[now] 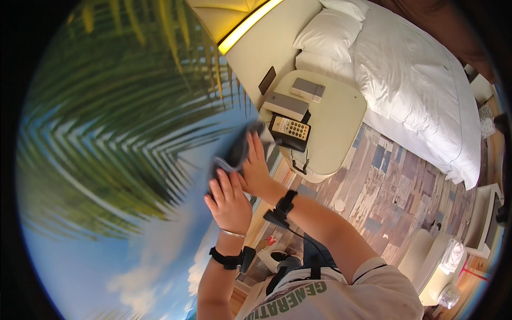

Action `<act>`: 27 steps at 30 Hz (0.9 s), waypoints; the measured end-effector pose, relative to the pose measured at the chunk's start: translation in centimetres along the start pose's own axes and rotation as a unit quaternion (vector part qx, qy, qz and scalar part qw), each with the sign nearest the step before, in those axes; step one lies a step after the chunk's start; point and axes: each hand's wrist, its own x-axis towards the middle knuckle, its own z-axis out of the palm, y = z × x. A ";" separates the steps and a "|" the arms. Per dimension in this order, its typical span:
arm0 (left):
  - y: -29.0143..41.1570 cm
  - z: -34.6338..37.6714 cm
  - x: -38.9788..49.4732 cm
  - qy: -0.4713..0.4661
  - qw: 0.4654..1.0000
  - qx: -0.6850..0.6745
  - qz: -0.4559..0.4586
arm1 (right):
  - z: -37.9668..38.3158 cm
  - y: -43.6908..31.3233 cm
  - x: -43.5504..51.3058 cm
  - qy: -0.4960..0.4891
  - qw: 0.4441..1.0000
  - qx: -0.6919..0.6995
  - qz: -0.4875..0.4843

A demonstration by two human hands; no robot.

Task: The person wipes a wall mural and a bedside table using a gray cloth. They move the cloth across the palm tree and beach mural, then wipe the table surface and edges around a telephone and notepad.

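Note:
A dark cloth item with a lighter edge [234, 154], blurred, is held up in front of a wall mural of palm leaves and sky [120, 152]. My left hand [230, 200], with a silver bangle and a black strap at the wrist, has its fingers on the cloth's lower end. My right hand [256, 168], also wearing a black wrist strap, lies with its fingers along the upper part. Both hands grip the cloth close together. The cloth's exact kind is not clear.
A rounded bedside table [340, 140] stands at the right, bearing a telephone [290, 132] and two grey boxes [286, 106]. Beyond it is a bed with white bedding [400, 80]. A cream chair [424, 260] stands at the lower right on the patchwork floor [372, 180].

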 end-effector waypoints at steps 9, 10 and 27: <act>3.4 3.3 2.0 0.023 0.992 0.066 0.104 | -0.6 6.8 -2.7 -0.113 0.993 -0.035 0.016; 3.8 2.5 3.4 0.031 0.995 0.048 0.086 | -1.5 7.5 -0.7 -0.098 0.995 -0.011 -0.004; 7.1 7.5 1.9 0.096 0.991 -0.043 0.088 | -3.8 8.8 -2.5 -0.030 0.979 0.104 0.173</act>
